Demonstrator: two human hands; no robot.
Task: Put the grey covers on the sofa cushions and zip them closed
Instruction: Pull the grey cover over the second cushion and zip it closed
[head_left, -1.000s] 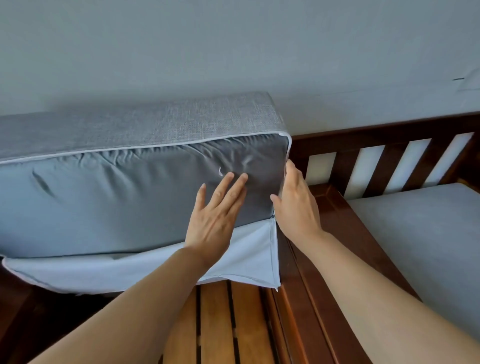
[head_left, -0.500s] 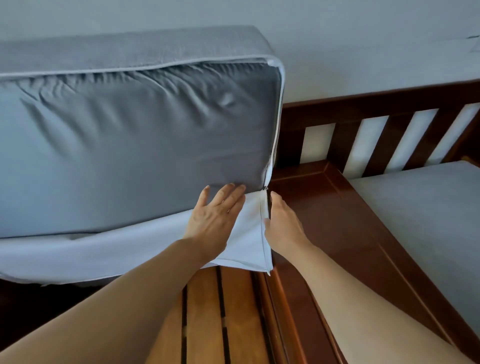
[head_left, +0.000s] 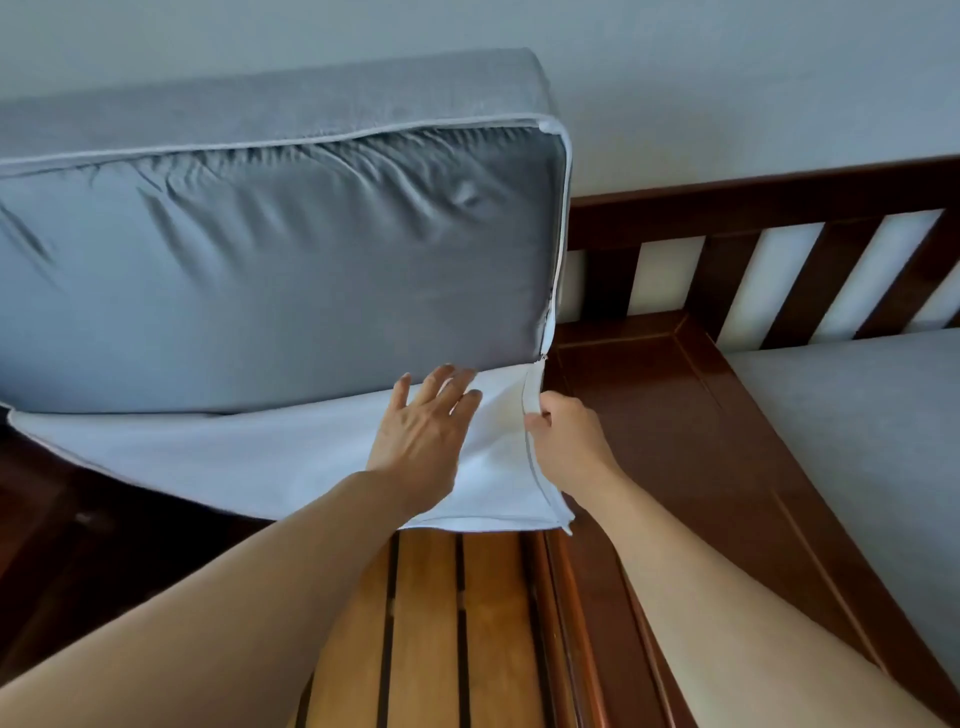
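Observation:
A large sofa cushion (head_left: 270, 280) stands on its edge against the wall, its dark grey inner side facing me. The grey cover (head_left: 291, 104) wraps its top and right side, with white piping. The cover's loose flap (head_left: 218, 462) hangs open below the cushion, its pale lining showing. My left hand (head_left: 423, 431) lies flat with fingers spread on the flap, just under the cushion's lower edge. My right hand (head_left: 558, 431) pinches the flap's right zipper edge (head_left: 535, 452) near the cushion's bottom right corner.
Wooden slats of the sofa base (head_left: 441, 623) run under my arms. A dark wooden frame rail (head_left: 675, 441) and slatted backrest (head_left: 779, 270) lie to the right. Another grey seat cushion (head_left: 872, 441) fills the right side. A plain wall (head_left: 727, 78) stands behind.
Both hands have slid down from the cushion face to the hanging flap. My right hand has closed on the flap's zipper edge. The view has tilted, so the cushion sits higher.

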